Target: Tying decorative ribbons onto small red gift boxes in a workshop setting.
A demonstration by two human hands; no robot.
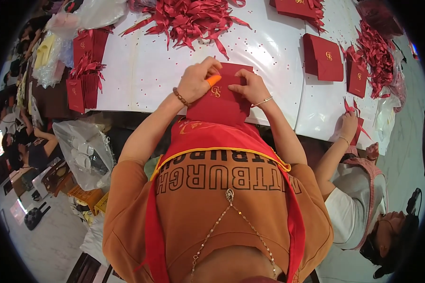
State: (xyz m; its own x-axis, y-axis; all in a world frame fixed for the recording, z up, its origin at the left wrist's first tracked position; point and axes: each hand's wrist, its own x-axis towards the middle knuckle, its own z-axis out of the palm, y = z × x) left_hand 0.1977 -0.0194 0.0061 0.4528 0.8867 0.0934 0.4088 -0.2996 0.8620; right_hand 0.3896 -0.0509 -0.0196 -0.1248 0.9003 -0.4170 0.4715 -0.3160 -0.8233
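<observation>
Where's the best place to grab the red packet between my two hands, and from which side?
Probably the right edge of the red packet, coming from the right: it looks flat and straight-edged, your right hand rests there, and your left hand covers its upper left.

a white sheet [127,89] covers the tabletop, with small red dots scattered over it. beyond its left end, clear plastic [49,75] lies bunched around something yellow [43,51]. below the table's left side sit a clear plastic bag [71,134] with pale items inside and a yellow crate [86,194]. a co-worker [349,212] in white sleeves is at the right, above a pale marbled floor [401,160].
</observation>
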